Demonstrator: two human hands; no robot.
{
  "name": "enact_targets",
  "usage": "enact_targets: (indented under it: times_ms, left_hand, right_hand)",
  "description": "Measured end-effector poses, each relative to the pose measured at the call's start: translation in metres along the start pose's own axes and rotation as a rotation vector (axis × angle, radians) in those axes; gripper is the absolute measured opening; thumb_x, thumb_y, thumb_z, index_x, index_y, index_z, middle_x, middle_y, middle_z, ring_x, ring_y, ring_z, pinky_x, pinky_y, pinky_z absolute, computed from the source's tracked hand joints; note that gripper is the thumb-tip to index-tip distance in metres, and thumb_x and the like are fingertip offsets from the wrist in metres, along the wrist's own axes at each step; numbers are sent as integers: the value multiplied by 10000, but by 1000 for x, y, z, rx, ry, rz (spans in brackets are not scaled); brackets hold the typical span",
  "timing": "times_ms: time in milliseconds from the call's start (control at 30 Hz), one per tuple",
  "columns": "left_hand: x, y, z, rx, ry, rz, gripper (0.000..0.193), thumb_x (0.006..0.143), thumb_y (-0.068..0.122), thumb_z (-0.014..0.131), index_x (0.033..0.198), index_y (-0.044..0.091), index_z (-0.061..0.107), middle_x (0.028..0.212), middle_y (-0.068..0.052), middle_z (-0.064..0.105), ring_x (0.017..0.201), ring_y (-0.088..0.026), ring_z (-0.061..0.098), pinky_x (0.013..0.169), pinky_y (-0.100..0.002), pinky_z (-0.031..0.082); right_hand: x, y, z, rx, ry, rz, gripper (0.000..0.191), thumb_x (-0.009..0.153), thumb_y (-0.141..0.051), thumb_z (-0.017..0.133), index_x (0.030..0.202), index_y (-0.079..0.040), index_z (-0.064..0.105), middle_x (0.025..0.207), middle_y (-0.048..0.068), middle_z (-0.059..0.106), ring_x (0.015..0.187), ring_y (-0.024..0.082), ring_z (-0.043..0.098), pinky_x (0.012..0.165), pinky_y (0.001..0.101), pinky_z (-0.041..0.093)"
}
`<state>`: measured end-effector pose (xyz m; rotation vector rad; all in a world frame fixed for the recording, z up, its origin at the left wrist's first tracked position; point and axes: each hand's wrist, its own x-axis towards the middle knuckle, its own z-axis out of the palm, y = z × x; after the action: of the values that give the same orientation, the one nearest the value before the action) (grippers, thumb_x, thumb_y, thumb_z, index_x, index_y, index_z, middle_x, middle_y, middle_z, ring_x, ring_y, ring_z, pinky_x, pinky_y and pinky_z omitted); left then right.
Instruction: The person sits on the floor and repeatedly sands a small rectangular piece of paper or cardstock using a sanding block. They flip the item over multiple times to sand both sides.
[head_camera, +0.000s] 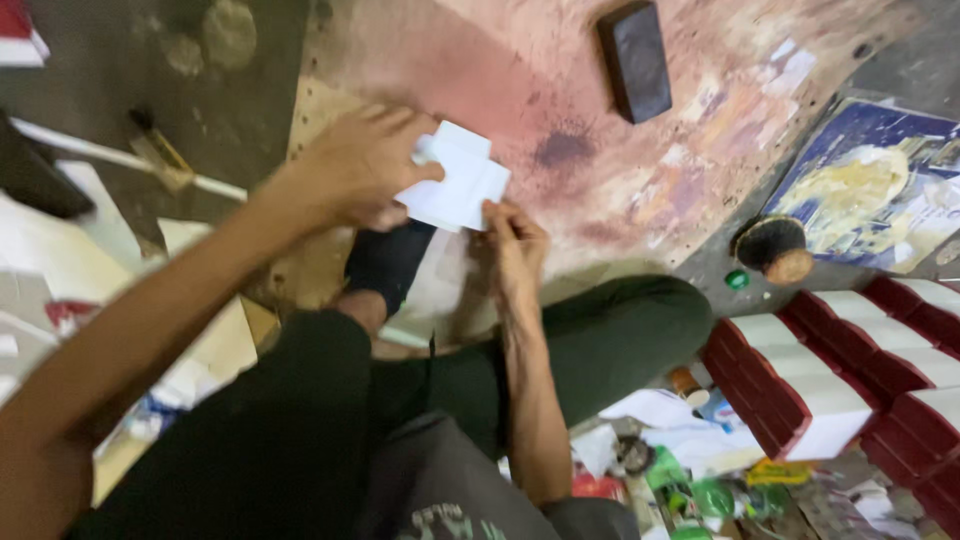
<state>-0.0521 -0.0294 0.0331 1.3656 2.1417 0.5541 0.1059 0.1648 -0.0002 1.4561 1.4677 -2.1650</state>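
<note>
White card piece (457, 178) between both grips, left hand (362, 170) pinching its edge, right hand (515, 250) pinching its corner

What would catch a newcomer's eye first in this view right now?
At centre, the left hand and right hand hold a white cross-shaped paper piece over a stained pinkish work board. At lower right sit rows of red-and-white boxes, and a dark rectangular block lies at the top.

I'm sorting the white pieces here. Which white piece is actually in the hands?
The cross-shaped white card over the stained board, pinched by the left hand and right hand. The other white pieces top the red boxes at lower right, untouched.
</note>
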Motion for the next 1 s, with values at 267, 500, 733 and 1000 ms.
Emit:
enact_targets:
  times_ms: [267, 500, 733, 1000]
  left_hand:
    - [44, 36, 41, 329, 263, -214, 436, 859, 211, 853, 1263, 137, 705, 1446, -190, 466, 1353, -368, 497, 1107, -446, 460]
    - [22, 9, 20, -497, 212, -314, 607, 738, 246, 838, 1279, 26, 670, 1312, -278, 486, 1221, -422, 506, 1037, -485, 452]
    - [38, 4, 37, -986, 357, -494, 413, 845, 303, 863, 1131, 37, 729, 1106, -112, 720, 1015, -200, 694, 913, -328, 563]
    - [0, -27, 38, -1021, 419, -752, 304, 879, 234, 839, 1081, 19, 762, 889, -52, 772, 796, -69, 700, 732, -234, 570]
  right_hand:
    - [23, -16, 3, -638, 320, -751, 154, 919, -82, 798, 972, 48, 733, 860, 127, 705, 703, 191, 671, 642, 298, 550]
    - [17, -5, 28, -1750, 295, -1106, 269, 815, -51, 693, 1073, 27, 694, 1095, 206, 657, 916, 323, 693, 650, 359, 565]
    - [17, -7, 37, -872, 143, -824, 183, 879, 21, 763, 1058, 24, 725, 921, 121, 656, 775, 204, 683, 642, 287, 556]
    - [29, 0, 51, -332, -236, -516, 375, 834, -3, 856, 1179, 28, 710, 975, 52, 698, 859, 103, 655, 772, 241, 557]
